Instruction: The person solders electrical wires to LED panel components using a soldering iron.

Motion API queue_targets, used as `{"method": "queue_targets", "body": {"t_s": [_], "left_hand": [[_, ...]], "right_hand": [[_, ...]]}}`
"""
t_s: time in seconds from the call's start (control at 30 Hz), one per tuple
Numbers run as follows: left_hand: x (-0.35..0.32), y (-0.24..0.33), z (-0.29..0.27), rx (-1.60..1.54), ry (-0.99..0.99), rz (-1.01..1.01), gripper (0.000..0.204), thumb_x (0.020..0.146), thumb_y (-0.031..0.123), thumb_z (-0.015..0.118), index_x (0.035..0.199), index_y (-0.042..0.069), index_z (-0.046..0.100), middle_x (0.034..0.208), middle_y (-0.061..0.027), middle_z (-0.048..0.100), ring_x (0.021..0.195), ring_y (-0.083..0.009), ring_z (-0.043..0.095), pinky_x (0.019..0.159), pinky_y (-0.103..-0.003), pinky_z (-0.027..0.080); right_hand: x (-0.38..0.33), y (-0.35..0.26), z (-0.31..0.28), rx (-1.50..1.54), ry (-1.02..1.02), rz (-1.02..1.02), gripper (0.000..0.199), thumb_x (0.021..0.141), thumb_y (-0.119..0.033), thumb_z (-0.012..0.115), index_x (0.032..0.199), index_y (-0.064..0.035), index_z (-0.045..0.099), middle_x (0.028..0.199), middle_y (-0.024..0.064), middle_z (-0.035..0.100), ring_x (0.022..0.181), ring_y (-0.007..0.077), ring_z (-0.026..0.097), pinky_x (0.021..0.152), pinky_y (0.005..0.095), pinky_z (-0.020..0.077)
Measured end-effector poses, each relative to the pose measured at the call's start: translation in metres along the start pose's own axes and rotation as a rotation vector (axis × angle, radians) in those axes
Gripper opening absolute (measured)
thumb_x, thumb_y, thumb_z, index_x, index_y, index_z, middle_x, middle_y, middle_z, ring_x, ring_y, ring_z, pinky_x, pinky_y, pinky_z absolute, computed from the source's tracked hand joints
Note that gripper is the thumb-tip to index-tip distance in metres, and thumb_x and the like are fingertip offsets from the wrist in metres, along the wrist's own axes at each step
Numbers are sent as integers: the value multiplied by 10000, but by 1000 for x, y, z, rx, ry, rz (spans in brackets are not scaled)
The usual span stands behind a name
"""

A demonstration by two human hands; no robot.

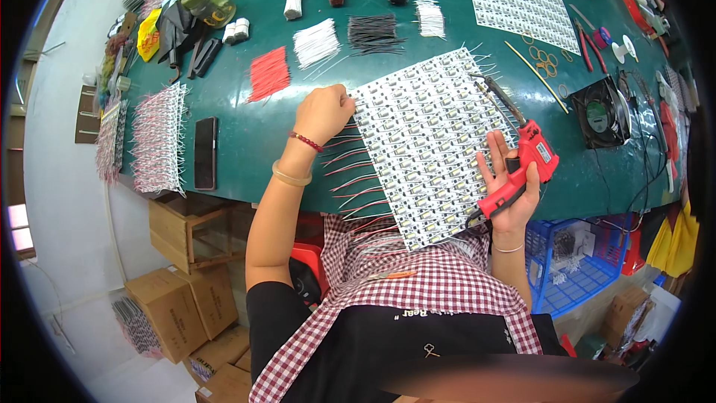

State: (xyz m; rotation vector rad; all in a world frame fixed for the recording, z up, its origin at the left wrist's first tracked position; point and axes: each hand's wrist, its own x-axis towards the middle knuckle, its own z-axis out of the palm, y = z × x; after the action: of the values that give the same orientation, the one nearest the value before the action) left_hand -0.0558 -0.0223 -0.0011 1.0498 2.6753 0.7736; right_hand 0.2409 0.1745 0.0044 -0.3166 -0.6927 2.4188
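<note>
A white circuit board panel (432, 145), covered in rows of small parts, lies tilted over the table's near edge and my lap. Red and white wires (358, 168) stick out along its left side. My left hand (326, 113) is closed at the panel's far left corner, fingers pinching its edge. A red soldering gun (538, 155) rests in my right hand (514, 186), held by the thumb across the palm while some fingers stretch out over the panel's right side. Its metal tip points toward the panel's far right corner.
Piles of red wires (268, 75), white wires (317, 43) and black wires (375, 33) lie beyond the panel. A phone (205, 153) and a wired panel (159, 138) are left. To the right stand a black fan (599, 112), a thin stick (537, 78) and a blue crate (570, 276).
</note>
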Motion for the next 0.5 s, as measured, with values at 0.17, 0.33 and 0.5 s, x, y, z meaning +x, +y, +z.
{"method": "queue_targets", "body": {"t_s": [0.17, 0.33, 0.5], "left_hand": [[4, -22, -14, 96, -68, -80, 230, 792, 237, 651, 743, 13, 663, 691, -201, 651, 660, -379, 636, 627, -430, 504], [-9, 2, -32, 234, 102, -42, 206, 800, 249, 672, 768, 46, 659, 701, -166, 668, 689, -365, 650, 630, -438, 516], [-1, 50, 1, -111, 89, 238, 142, 809, 179, 681, 802, 44, 638, 814, -147, 643, 772, -339, 637, 687, -425, 508]], "right_hand": [[1, 1, 0, 2, -13, 7, 351, 980, -349, 566, 1089, -17, 528, 1461, 251, 411, 1463, 349, 261, 1173, 559, 250], [1, -4, 0, -11, -14, 4, 356, 986, -355, 551, 1089, -15, 535, 1462, 251, 411, 1458, 352, 273, 1169, 553, 265], [2, -4, -3, -1, -21, 8, 363, 984, -355, 556, 1095, -10, 533, 1464, 258, 409, 1457, 354, 276, 1170, 557, 262]]}}
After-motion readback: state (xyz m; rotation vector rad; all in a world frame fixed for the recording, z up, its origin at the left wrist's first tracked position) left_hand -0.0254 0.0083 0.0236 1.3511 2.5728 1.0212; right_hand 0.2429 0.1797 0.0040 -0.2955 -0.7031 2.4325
